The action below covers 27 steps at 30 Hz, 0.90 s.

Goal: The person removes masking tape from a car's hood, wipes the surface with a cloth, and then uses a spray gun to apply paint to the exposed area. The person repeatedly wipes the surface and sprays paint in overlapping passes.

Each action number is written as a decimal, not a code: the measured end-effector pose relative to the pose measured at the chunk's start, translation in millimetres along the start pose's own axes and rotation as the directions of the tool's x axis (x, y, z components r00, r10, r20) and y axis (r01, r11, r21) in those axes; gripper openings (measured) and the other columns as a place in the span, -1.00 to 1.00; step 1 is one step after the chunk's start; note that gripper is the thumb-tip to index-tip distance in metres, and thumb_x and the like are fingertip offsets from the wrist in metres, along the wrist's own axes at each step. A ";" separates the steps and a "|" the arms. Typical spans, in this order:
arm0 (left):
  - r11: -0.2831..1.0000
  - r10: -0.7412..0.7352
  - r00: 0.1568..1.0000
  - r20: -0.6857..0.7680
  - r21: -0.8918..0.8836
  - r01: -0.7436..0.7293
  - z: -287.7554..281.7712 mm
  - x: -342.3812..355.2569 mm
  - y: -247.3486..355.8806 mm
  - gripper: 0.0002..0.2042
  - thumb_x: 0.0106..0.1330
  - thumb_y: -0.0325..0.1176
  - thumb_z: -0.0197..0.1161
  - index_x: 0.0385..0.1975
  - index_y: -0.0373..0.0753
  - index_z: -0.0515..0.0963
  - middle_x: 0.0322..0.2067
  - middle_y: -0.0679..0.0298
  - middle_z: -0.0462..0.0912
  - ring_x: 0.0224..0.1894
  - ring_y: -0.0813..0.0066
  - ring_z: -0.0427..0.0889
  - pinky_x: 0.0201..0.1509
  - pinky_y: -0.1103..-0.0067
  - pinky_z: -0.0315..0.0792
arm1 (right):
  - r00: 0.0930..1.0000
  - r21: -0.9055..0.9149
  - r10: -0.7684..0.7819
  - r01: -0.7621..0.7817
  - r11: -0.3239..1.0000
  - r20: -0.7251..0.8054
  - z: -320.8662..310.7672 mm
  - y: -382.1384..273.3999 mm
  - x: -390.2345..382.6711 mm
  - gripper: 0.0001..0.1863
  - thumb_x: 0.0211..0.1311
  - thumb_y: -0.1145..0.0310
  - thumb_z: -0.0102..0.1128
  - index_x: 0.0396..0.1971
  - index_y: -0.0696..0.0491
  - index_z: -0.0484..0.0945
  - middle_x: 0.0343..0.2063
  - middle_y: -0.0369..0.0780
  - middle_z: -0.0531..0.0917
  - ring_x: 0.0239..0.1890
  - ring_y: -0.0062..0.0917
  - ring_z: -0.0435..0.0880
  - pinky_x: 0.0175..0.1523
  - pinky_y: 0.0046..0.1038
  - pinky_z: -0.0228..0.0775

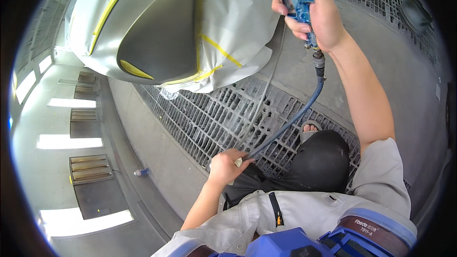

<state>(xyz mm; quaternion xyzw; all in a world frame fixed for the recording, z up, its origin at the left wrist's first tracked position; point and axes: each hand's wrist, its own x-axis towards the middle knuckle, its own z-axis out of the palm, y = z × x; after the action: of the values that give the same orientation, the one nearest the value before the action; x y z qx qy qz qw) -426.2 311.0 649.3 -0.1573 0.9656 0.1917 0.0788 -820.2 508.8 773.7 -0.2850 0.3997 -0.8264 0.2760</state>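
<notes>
My right hand (pixel 326 16) is raised at the upper right, its fingers wrapped round the handle of a blue spray gun (pixel 302 7). From the fitting under the handle a blue air hose (pixel 304 107) curves down and left. My left hand (pixel 227 167), low in the middle, is closed round that hose; a small pale scrap (pixel 238 162), perhaps paper or cloth, shows at its fingers. Left of the gun is a dark grey car body panel (pixel 159 28), edged with yellow masking tape (pixel 221 50) and surrounded by white masking film (pixel 238 24). The gun's top is cut off by the picture's edge.
Metal floor grating (pixel 190 119) runs beneath the panel and by my bent knee (pixel 321 159). A thin grey hose (pixel 266 85) crosses it. A small bottle (pixel 142 172) lies near the left wall, which has louvred vents (pixel 90 168). A dark part (pixel 415 12) stands far right.
</notes>
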 end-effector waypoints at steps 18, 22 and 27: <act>1.000 -0.019 0.998 -0.061 0.018 0.020 -14.7 -0.8 -8.4 -0.67 0.22 -0.01 0.57 -0.28 -0.16 0.81 -0.34 0.25 0.79 -0.25 0.11 0.78 -0.19 0.30 0.65 | 0.978 -0.037 -0.096 0.090 0.995 -0.185 39.6 -37.0 5.8 -0.30 0.58 -0.41 -0.26 0.05 -0.04 0.53 -0.43 -0.27 0.60 -0.79 -0.66 0.31 -0.71 -0.56 0.18; 1.000 -0.004 0.999 -0.048 -0.021 0.003 -11.0 -2.1 -7.9 -0.69 0.21 -0.03 0.57 -0.27 -0.14 0.82 -0.29 0.30 0.79 -0.26 0.16 0.79 -0.18 0.33 0.67 | 0.997 0.002 0.067 -0.067 0.998 0.038 35.1 -29.1 3.7 -0.21 0.55 -0.46 -0.33 0.01 0.00 0.56 -0.40 -0.24 0.58 -0.79 -0.74 0.23 -0.71 -0.62 0.13; 0.999 -0.016 1.000 0.013 -0.050 0.017 -14.4 -1.4 3.2 -0.70 0.15 -0.11 0.63 -0.26 -0.17 0.83 -0.25 0.25 0.81 -0.22 0.17 0.81 -0.15 0.39 0.67 | 0.971 0.135 0.106 -0.137 0.981 0.213 11.8 -22.8 -1.2 -0.20 0.57 -0.43 -0.38 0.03 0.03 0.55 -0.31 -0.18 0.58 -0.78 -0.79 0.17 -0.71 -0.68 0.08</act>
<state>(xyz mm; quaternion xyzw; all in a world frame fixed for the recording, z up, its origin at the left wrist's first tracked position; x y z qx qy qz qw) -427.2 308.5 663.9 -0.1658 0.9587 0.2161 0.0825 -816.4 515.7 798.2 -0.3221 0.3234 -0.8016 0.3862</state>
